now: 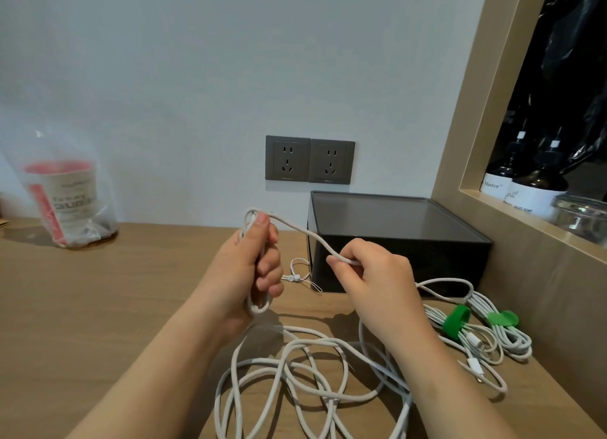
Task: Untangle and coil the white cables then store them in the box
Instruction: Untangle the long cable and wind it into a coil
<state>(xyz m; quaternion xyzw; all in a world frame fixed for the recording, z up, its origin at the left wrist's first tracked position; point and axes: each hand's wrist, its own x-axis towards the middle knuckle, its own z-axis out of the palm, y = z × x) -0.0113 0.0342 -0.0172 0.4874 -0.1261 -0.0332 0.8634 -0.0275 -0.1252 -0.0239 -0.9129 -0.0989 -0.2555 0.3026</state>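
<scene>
My left hand [253, 268] grips a small coil of white cable [258, 307] upright above the wooden desk. From its top a strand [302, 231] runs to my right hand [371, 277], which pinches it between thumb and fingers. A loose tangle of white cable [305, 373] lies on the desk below both hands. Two coiled white cables with green ties [479, 333] lie at the right. The dark box [391, 241] stands behind my right hand with its lid shut.
A cup in a clear plastic bag [65, 202] stands at the back left. Two wall sockets [308, 160] sit above the desk. A small white lanyard [300, 276] lies beside the box. A shelf with dark bottles [525, 185] and a glass jar [584, 215] is on the right.
</scene>
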